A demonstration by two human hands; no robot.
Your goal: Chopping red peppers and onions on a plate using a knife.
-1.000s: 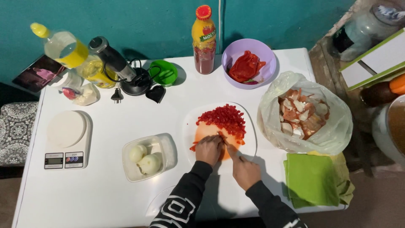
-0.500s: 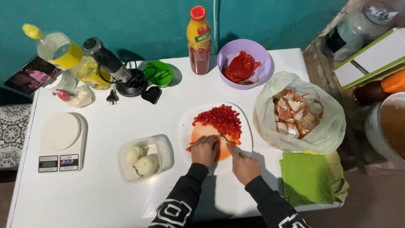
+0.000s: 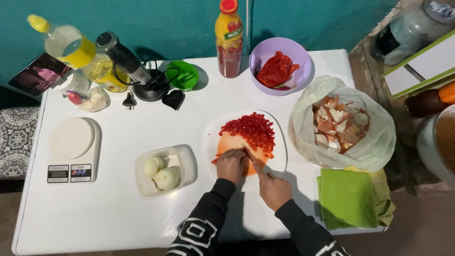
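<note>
— Red pepper on a white table, then? What's the room like?

— Teal wall behind, and the table fills most of the view. On it, from big to small: a clear bag of scraps at the right, folded green cloths below it, a kitchen scale at the left, a purple bowl with larger pepper pieces at the back.

— And the pepper itself?

— Diced small, heaped on the far half of a white cutting board near the table's middle. The near half is stained orange.

— Which way does it run?

— The heap stretches across the board, tilted up toward the right.

— The hands?

— The left hand presses a pepper strip down, fingers curled on it. The right hand is closed around a knife, its blade angled up-left to meet the left fingers.
</note>
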